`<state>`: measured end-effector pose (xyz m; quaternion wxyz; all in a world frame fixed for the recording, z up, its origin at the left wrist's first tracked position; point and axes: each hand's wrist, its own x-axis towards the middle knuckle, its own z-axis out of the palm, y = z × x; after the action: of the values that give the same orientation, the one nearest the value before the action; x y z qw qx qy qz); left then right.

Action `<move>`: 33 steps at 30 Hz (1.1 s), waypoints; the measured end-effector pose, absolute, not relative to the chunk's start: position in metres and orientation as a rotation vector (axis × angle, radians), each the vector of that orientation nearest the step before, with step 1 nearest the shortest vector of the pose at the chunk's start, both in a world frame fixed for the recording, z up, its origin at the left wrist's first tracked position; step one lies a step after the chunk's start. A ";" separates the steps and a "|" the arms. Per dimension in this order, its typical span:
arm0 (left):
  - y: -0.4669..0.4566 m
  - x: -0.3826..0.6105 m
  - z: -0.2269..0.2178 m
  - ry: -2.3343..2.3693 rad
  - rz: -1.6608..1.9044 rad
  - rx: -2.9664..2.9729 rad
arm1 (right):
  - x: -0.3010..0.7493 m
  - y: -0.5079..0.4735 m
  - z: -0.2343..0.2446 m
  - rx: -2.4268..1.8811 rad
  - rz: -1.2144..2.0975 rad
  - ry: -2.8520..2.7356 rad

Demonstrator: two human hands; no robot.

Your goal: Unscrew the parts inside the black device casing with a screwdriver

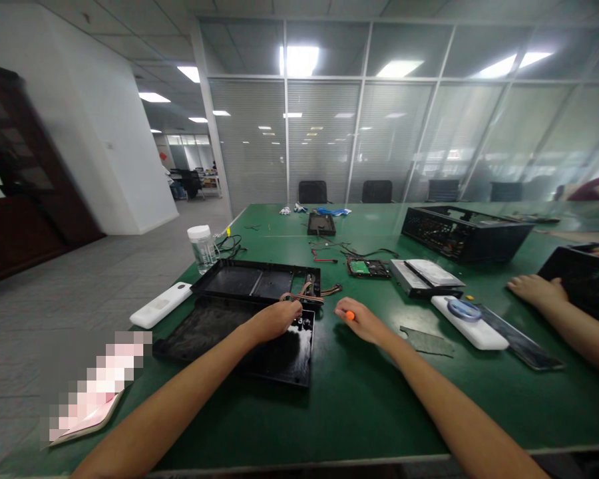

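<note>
My left hand is closed in a pinch over the right part of a black metal panel. Whatever its fingertips hold is hidden. Small shiny bits, too small to name, lie on the panel beside the fingers. Just behind the hand, a bundle of multicoloured wires comes out of an open black computer case. My right hand is wrapped round an orange-handled tool, above the green table to the right of the panel. Only the orange end shows; the tool's other end is hidden.
A lidded clear jar and a white device stand left of the case. A hard drive, a metal drive unit and another white device lie rightward. At right, another person's hand rests by a black case.
</note>
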<state>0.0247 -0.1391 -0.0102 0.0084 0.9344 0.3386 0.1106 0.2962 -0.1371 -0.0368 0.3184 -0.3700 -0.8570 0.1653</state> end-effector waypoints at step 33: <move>-0.130 0.052 -0.023 0.952 0.363 2.993 | 0.286 -0.141 -0.030 -1.196 1.111 -1.413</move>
<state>0.0517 -0.1300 -0.0232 -0.0103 0.9466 0.3011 0.1149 0.2863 -0.1405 -0.0301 0.4718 -0.4884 -0.5772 0.4536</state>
